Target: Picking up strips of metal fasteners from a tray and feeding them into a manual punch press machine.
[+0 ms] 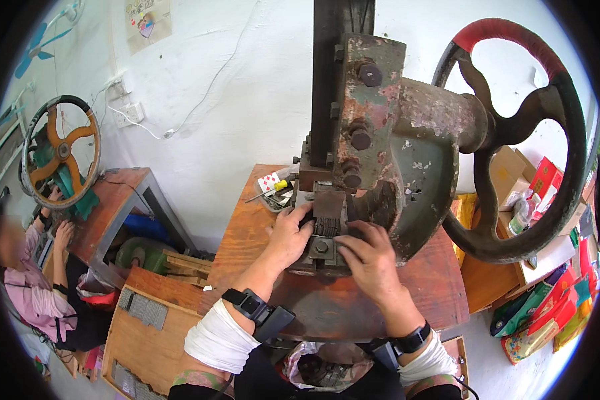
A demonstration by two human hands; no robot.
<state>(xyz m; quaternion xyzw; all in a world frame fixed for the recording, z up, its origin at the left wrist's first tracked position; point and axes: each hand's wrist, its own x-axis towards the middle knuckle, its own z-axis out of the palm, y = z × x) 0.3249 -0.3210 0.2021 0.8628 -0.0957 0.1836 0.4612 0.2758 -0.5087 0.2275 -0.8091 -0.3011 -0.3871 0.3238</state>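
A worn hand press [373, 107] stands in front of me, its square ram [329, 200] low over a small metal fixture. Below the ram lies a dark, ribbed metal piece [327, 227], between my two hands. My left hand [289, 235] closes its thumb and fingers at the piece's left end. On the other side, my right hand [371, 257] has bent fingers at the right end, close to a bolted block [321, 249]. The fingertips partly cover the ends of the piece.
The press's large handwheel [567, 133] rises at right. Left of the press, a small tray [277, 200] holds a yellow-handled screwdriver [280, 186]. A wooden tray [173, 337] with grey ribbed strips lies lower left. Another person [40, 287] sits far left by a second handwheel [63, 151].
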